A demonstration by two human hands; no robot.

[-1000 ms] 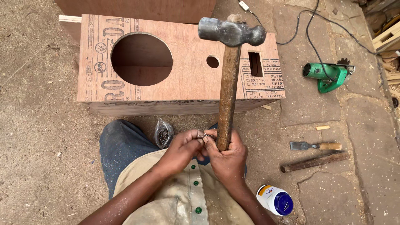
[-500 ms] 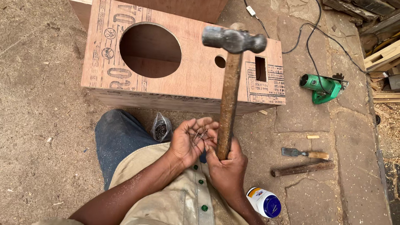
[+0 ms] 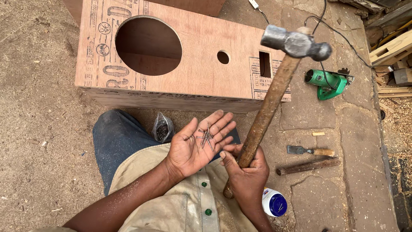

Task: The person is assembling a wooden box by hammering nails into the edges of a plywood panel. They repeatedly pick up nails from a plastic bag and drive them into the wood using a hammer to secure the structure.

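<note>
Bare sandy ground (image 3: 38, 107) left of the plywood box (image 3: 197, 73), cracked stone paving (image 3: 326, 124) to its right, wood offcuts (image 3: 392, 47) and sawdust (image 3: 399, 124) further right, flat daylight, soft shadows

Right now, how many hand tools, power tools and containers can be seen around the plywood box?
Hand tools: 2, hammer in the right hand, chisel
Power tools: 1, green tool
Containers: 2, nail bag, white bottle
Total: 5
</note>
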